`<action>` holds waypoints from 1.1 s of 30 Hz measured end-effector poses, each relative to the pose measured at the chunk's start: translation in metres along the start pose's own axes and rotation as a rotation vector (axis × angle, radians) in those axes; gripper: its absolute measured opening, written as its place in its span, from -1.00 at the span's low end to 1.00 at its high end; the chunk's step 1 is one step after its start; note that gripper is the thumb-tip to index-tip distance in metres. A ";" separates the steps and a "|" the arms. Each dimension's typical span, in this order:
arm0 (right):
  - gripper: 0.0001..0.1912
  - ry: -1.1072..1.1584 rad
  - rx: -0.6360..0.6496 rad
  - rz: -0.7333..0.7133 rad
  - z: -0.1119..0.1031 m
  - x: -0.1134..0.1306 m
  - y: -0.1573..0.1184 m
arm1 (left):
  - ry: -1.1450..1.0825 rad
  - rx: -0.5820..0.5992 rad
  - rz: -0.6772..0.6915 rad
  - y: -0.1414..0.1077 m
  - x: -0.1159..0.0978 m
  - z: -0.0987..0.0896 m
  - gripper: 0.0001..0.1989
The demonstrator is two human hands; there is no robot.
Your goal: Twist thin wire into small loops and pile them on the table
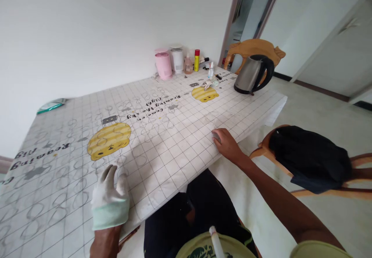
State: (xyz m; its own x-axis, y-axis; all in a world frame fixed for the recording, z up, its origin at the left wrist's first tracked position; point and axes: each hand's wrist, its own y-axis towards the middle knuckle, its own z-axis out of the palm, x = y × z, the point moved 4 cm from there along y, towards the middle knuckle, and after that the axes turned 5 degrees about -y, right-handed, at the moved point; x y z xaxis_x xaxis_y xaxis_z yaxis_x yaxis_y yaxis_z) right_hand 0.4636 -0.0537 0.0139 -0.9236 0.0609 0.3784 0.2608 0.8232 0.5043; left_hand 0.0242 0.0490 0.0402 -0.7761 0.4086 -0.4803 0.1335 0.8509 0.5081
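My left hand (pixel 110 198) wears a white work glove with a pale green cuff. It rests on the tablecloth (pixel 180 149) near the front edge, thumb and fingers apart, holding nothing. Bare and curled, my right hand (pixel 225 143) presses on the cloth farther right. A small greyish patch shows under its fingers, too hidden to name. The cloth is white with a black grid, printed lettering and yellow bear balloons (pixel 109 141). Many faint grey rings mark its left and middle parts. Another crumpled white glove (pixel 210 83) appears to lie toward the back right.
A steel kettle (pixel 250 75) stands at the table's right end. Along the wall are a pink canister (pixel 163 64), a white canister (pixel 177 59), a pump bottle (pixel 188 64) and a yellow spray can (pixel 197 61). A green-edged packet (pixel 51 106) lies far left. Black cloth (pixel 310 157) covers a chair.
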 end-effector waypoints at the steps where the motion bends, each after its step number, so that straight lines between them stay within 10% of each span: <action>1: -0.64 0.010 -0.009 -0.001 0.001 -0.001 0.003 | 0.001 0.003 -0.004 0.000 0.000 0.000 -0.53; 11: -0.65 0.231 -0.198 0.311 -0.042 -0.058 0.062 | 0.009 0.041 -0.018 0.000 0.002 0.001 -0.56; 21: -0.77 -0.315 -0.085 0.219 -0.080 -0.092 0.130 | 0.000 0.052 -0.072 0.004 0.003 0.001 -0.55; 27: -0.80 0.039 -0.223 0.303 -0.096 -0.063 0.118 | -0.054 -0.085 -0.096 -0.005 -0.008 -0.008 -0.53; 33: -0.75 0.593 -0.164 0.277 -0.086 0.019 0.085 | -0.622 0.012 -0.230 -0.036 -0.071 0.015 -0.51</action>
State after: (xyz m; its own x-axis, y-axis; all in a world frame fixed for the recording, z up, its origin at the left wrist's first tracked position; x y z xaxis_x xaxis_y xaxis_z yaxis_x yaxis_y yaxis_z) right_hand 0.4919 -0.0314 0.1309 -0.5184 -0.1007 0.8492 0.5484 0.7228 0.4205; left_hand 0.0837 -0.0051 0.0453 -0.2852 0.3278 -0.9007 0.0169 0.9413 0.3373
